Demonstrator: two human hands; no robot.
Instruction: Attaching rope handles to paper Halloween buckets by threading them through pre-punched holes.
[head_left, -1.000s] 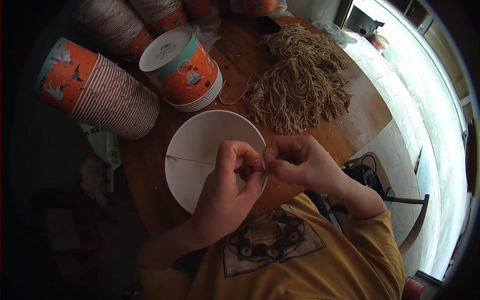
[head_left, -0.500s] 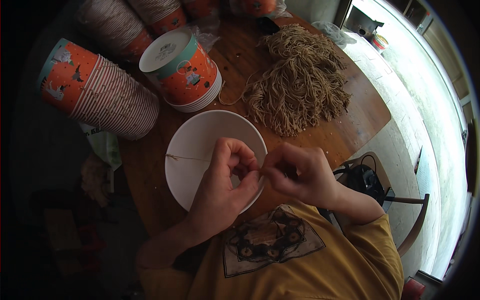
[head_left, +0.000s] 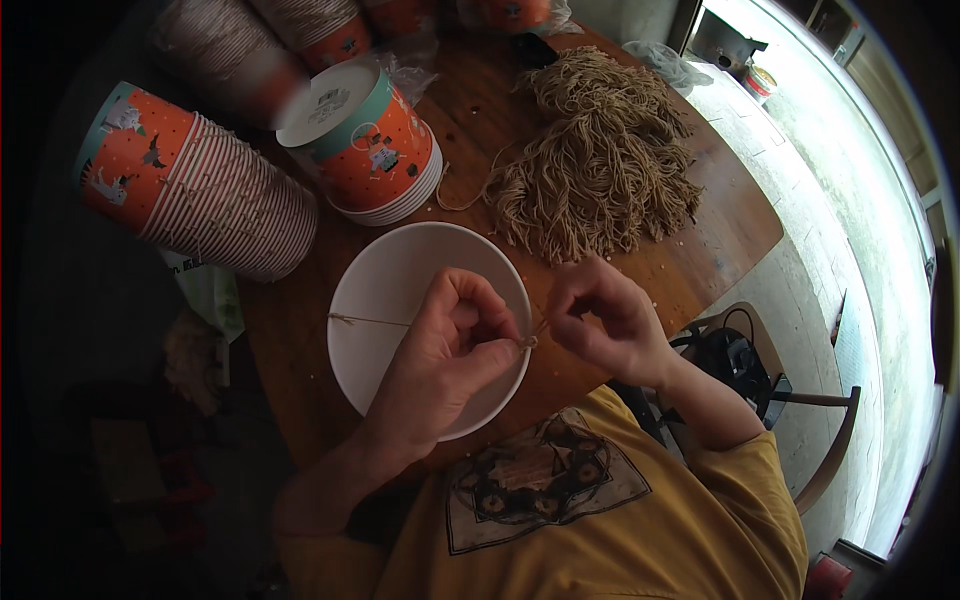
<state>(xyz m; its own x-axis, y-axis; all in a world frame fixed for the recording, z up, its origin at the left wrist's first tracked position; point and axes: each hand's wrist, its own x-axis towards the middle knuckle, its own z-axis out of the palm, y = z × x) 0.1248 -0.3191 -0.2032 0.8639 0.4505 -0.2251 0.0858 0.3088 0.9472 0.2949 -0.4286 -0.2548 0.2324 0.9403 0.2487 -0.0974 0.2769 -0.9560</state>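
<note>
A white paper bucket (head_left: 372, 262) stands with its open mouth up on the wooden table in front of me. Across its mouth runs a thin tan string (head_left: 383, 322), knotted at the left rim. At the right rim my left hand (head_left: 440, 360) pinches the string beside a small knot (head_left: 530, 342). My right hand (head_left: 608, 318), just right of the rim, has its fingers closed on the string's loose end, drawn up from the knot. A big heap of tan strings (head_left: 600, 160) lies beyond my right hand.
An upturned orange-and-teal bucket stack (head_left: 385, 150) stands behind the white bucket. A long stack of nested buckets (head_left: 235, 200) leans at the left. More wrapped stacks (head_left: 225, 60) line the back. A wooden chair (head_left: 835, 450) with a black bag (head_left: 728, 365) stands at the right.
My right hand has moved up and right, away from my left, drawing the string out. The knot at the right rim now shows. My left hand stays pinched there.
</note>
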